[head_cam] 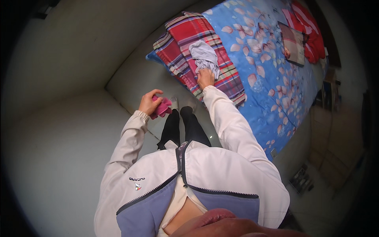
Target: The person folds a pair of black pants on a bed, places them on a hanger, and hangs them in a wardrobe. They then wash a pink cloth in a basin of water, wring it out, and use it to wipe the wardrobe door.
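Note:
My left hand is closed around a crumpled pink cloth item, held above the floor beside the bed. At the near edge of a light grey garment, my right hand has its fingers on the fabric; whether they pinch it is not clear. That garment lies bunched on a folded red plaid blanket, which rests on the bed's edge.
A blue bed cover with a leaf print spreads to the right. On its far side lie a brown patterned folded item and a red garment. A pale wall stands at the left. Furniture shows at the far right.

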### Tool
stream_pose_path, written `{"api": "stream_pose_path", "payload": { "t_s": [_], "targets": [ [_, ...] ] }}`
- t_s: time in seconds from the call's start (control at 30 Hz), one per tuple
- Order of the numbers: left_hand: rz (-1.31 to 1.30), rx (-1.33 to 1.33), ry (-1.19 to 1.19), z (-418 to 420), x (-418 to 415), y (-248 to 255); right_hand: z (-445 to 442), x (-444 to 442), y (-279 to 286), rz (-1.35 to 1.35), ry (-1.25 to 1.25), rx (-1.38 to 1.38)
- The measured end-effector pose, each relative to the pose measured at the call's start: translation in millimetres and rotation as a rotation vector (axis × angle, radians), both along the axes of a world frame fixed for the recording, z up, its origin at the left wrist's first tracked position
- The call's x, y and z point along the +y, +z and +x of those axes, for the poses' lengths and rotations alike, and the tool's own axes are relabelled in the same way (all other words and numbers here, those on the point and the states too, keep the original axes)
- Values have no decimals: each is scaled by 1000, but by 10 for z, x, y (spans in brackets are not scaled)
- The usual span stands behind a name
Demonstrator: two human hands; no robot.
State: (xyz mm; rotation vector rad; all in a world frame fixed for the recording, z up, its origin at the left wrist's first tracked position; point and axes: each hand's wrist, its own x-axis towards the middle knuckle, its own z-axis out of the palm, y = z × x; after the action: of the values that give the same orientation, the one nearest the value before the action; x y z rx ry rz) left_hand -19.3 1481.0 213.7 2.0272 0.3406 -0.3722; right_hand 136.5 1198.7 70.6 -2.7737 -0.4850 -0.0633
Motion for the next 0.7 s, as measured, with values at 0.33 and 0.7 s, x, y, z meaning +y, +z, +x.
{"api": "stream_pose_path", "payload": {
  "t_s": [0.33,0.7],
  "targets": [
    [21,67,-357,1155,-515,-262,748,-1111,1503,1471,-519,338],
    [359,61,-492,1667,-1090,-705,-623,-2155,145,662,-576,609]
  ]
}}
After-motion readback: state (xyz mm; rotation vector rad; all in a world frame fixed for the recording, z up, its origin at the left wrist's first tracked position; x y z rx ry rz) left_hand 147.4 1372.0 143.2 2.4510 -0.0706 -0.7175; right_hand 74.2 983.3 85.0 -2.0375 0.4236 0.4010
